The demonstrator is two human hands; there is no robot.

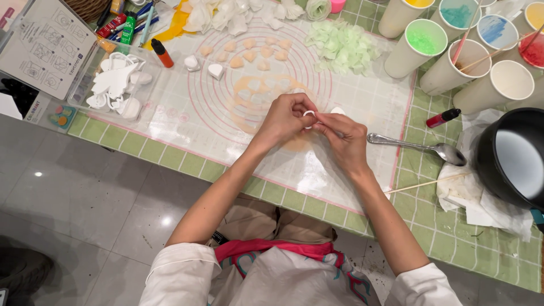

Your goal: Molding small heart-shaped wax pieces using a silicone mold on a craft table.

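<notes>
My left hand and my right hand meet over a clear silicone mat with pink rings. Together their fingertips pinch a small white cutter, and both hands grip it. Just beyond the hands lies a thin peach sheet with shapes cut out of it. Several small peach heart pieces sit in a group farther back on the mat. Pale green petal pieces are heaped at the back right, and white petal pieces at the back middle.
Paper cups of coloured material stand at the back right. A metal spoon, a wooden skewer, a red bottle and a black pot lie right. A clear box of white cutters sits left.
</notes>
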